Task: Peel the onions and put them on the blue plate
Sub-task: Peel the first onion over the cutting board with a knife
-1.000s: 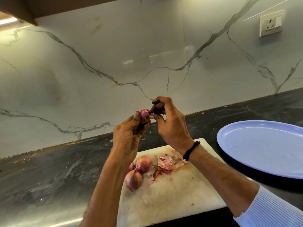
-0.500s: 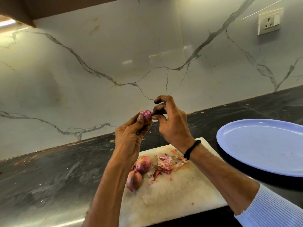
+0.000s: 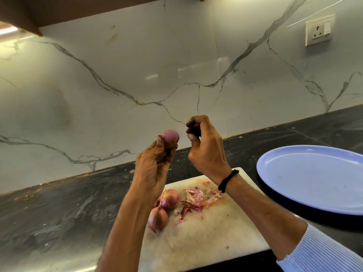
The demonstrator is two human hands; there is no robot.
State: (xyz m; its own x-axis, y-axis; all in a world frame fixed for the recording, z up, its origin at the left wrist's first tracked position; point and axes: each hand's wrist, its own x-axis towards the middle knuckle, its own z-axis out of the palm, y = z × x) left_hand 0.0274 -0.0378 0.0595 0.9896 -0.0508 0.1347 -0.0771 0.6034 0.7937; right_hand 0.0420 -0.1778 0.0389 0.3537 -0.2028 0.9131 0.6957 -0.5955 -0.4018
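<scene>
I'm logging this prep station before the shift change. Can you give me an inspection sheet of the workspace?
Surface: dark stone counter, white cutting board lying on it.
Job's things: peeled-looking onion in the left hand; two unpeeled onions on the board; blue plate with no onion on it.
Clutter: onion skins on the board; crumbs along the counter's back edge.
Hands: left hand grips the onion; right hand curled, apart from it, contents unclear.
Cables: nothing seen.
Surroundings: veined marble wall, wall socket.
</scene>
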